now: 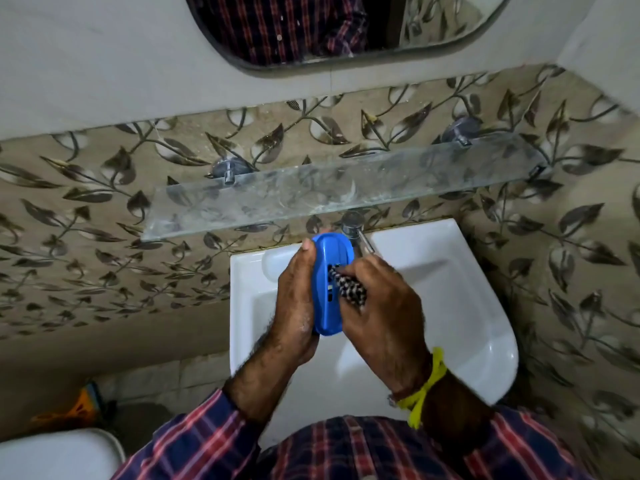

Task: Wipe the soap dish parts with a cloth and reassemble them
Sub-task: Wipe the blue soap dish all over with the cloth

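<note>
Right now I see the left hand (pixel 298 299) holding a blue soap dish part (pixel 330 282) upright over the white sink (pixel 450 306), its fingers wrapped around the far side and left edge, the palm cupping the near end. That part is an oval piece with small slots in its face, and it sits between both hands, just in front of the tap (pixel 356 233). My right hand (pixel 384 306) presses a black-and-white checked cloth (pixel 349 289) against the slotted face; its fingers are curled and clamped on the cloth, which bunches out between thumb and forefinger. I cannot tell whether any other soap dish part is nearby. A yellow thread (pixel 427 386) is tied round the right wrist. Both forearms come out of red-and-blue checked sleeves (pixel 194 441) at the near edge. On the far wall, above the sink, a glass shelf (pixel 311 192) runs left to right on two metal brackets, against tiles with a leaf pattern. Higher still hangs a mirror (pixel 329 29), reflecting the checked shirt. At the near left corner lies a white toilet lid (pixel 59 455), with something orange (pixel 83 407) on the floor beyond it.
</note>
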Action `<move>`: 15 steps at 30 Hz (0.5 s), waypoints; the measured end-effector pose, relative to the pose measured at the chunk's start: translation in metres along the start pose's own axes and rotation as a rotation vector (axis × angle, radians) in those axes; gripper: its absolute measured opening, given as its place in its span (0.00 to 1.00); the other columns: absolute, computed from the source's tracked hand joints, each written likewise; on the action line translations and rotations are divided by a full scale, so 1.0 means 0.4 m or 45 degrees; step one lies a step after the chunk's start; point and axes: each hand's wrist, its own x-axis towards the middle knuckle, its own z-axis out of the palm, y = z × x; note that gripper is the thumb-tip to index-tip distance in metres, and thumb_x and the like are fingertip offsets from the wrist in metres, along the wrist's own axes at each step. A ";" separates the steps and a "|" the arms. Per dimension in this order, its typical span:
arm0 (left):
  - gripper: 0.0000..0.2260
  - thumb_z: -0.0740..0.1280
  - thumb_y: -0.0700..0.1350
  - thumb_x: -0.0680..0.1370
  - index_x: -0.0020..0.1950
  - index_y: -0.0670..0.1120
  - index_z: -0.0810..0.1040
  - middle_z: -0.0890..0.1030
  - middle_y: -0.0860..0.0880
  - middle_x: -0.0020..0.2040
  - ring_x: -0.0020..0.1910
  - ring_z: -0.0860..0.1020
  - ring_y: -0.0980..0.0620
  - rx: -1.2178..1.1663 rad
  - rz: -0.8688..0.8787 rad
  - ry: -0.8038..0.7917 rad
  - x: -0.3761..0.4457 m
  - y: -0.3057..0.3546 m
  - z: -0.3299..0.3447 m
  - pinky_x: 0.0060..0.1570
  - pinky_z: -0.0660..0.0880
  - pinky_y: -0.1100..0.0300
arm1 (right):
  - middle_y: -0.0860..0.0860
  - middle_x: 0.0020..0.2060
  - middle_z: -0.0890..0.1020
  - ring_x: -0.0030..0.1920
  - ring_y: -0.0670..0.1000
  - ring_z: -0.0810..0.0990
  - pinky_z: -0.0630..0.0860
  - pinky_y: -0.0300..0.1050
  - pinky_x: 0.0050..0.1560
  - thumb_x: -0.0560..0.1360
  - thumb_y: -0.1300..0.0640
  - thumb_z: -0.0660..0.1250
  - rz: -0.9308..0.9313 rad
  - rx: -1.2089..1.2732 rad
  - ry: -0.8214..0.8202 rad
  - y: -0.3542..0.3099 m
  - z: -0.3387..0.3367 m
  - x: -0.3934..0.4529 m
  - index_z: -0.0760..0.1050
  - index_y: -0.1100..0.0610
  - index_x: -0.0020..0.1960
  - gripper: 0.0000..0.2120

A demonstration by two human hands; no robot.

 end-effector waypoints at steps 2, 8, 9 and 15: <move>0.27 0.61 0.67 0.76 0.62 0.48 0.83 0.86 0.41 0.54 0.50 0.85 0.42 0.012 -0.007 -0.019 -0.012 -0.012 0.002 0.42 0.84 0.50 | 0.51 0.44 0.82 0.47 0.57 0.81 0.78 0.52 0.44 0.68 0.63 0.70 0.118 -0.024 0.086 0.008 0.006 0.029 0.80 0.56 0.47 0.08; 0.32 0.69 0.70 0.72 0.68 0.50 0.79 0.84 0.42 0.61 0.60 0.82 0.42 0.029 0.156 -0.096 -0.012 -0.005 0.000 0.57 0.81 0.47 | 0.54 0.47 0.83 0.49 0.56 0.82 0.79 0.49 0.50 0.66 0.70 0.69 -0.172 0.158 0.117 0.012 0.001 0.039 0.82 0.60 0.51 0.15; 0.31 0.69 0.69 0.72 0.68 0.50 0.78 0.83 0.42 0.62 0.62 0.81 0.42 0.060 0.182 -0.096 -0.010 -0.002 -0.004 0.61 0.79 0.45 | 0.54 0.48 0.83 0.49 0.56 0.82 0.78 0.48 0.51 0.66 0.71 0.69 -0.260 0.154 0.079 0.019 -0.002 0.020 0.82 0.60 0.51 0.16; 0.22 0.72 0.47 0.74 0.69 0.54 0.78 0.85 0.50 0.60 0.58 0.83 0.45 0.288 0.196 -0.111 -0.012 -0.014 -0.020 0.53 0.81 0.56 | 0.52 0.45 0.85 0.47 0.52 0.84 0.80 0.54 0.50 0.68 0.72 0.73 0.116 0.409 0.334 0.077 -0.011 0.053 0.83 0.59 0.49 0.13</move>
